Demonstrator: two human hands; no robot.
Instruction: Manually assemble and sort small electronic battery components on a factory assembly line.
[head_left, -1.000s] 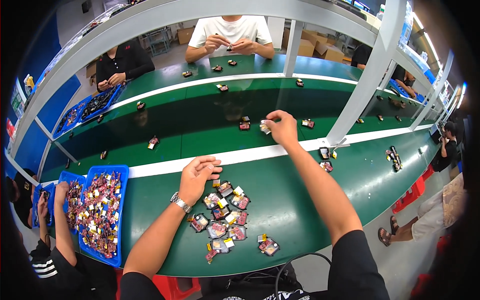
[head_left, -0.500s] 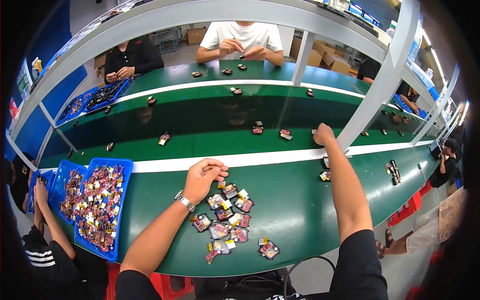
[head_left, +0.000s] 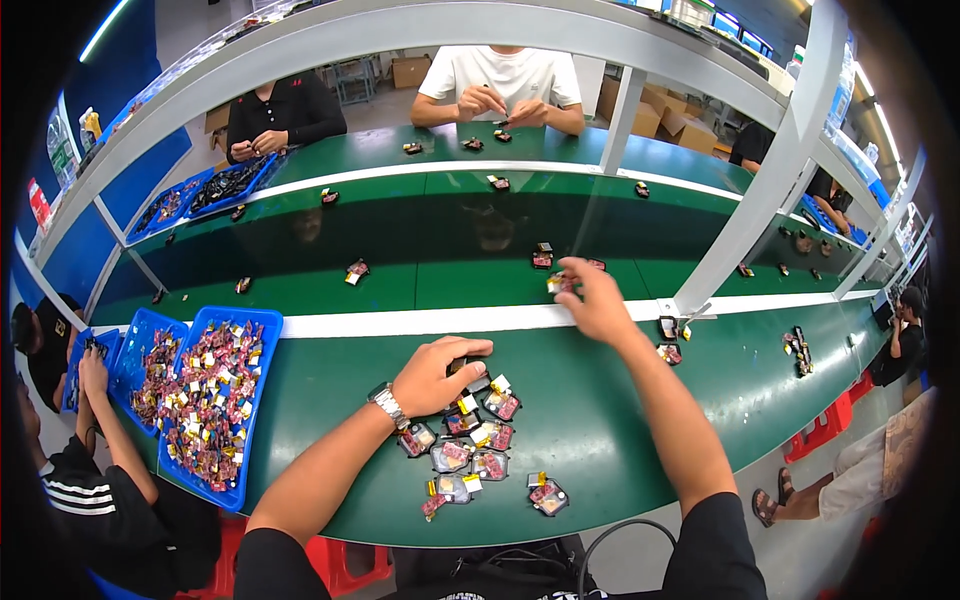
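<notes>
My left hand (head_left: 438, 376), with a metal watch at the wrist, lies over the upper edge of a cluster of small electronic modules (head_left: 451, 457) on the green bench. Its fingers are stretched out, and it hides some of the modules. Each module has a dark casing, a reddish circuit board and yellow and white tabs. Above the conveyor belt, my right hand (head_left: 598, 305) has thumb and fingers closed round another electronic module (head_left: 558, 284). Behind those fingers a module (head_left: 597, 264) is partly hidden. One single module (head_left: 547, 495) sits to the right of the cluster.
Blue trays (head_left: 262, 390) full of circuit boards stand at left, beside a co-worker's arm (head_left: 125, 450). A white rail (head_left: 480, 319) separates bench and belt. A grey post (head_left: 750, 190) rises at right. More modules (head_left: 669, 353) lie nearby. Co-workers sit across.
My right hand has moved left along the belt, bringing a module from beside the post. My left hand has shifted over the cluster's upper edge. The view has turned slightly.
</notes>
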